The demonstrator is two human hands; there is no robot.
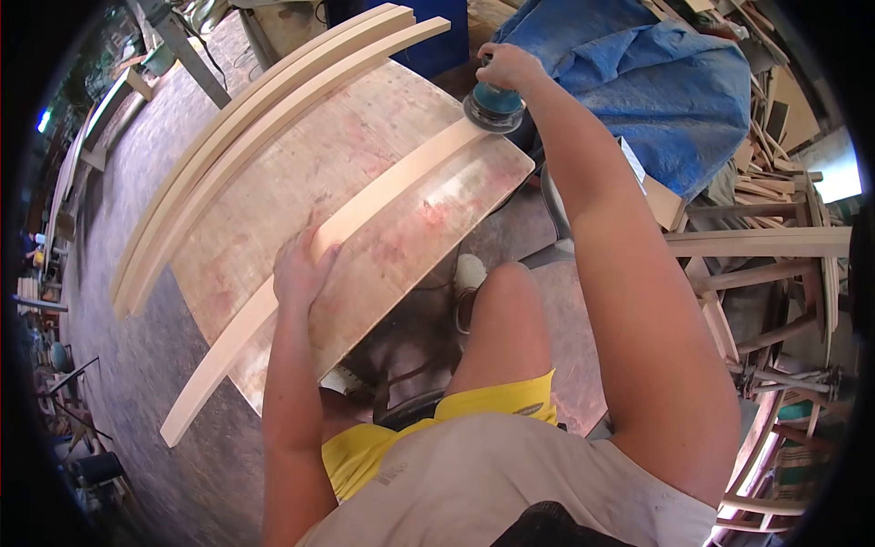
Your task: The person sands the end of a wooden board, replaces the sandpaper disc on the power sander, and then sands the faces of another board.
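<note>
A long, pale, curved wooden strip [387, 189] lies slantwise across a low board table [314, 128], its near end jutting past the left edge. My left hand [303, 262] grips the strip near its middle, fingers over the far side and thumb on the near side. At the far end, my right hand [510, 68] is wrapped around a teal-topped power sander [493, 108]. The sander's round base sits over the end of the strip and hides it.
More curved strips [246, 118] lie along the table's far left edge. A blue tarp [656, 100] covers something beyond my right hand. Wood scraps [775, 118] and chair-like frames [775, 273] crowd the right side. A metal post [190, 55] stands at the back left.
</note>
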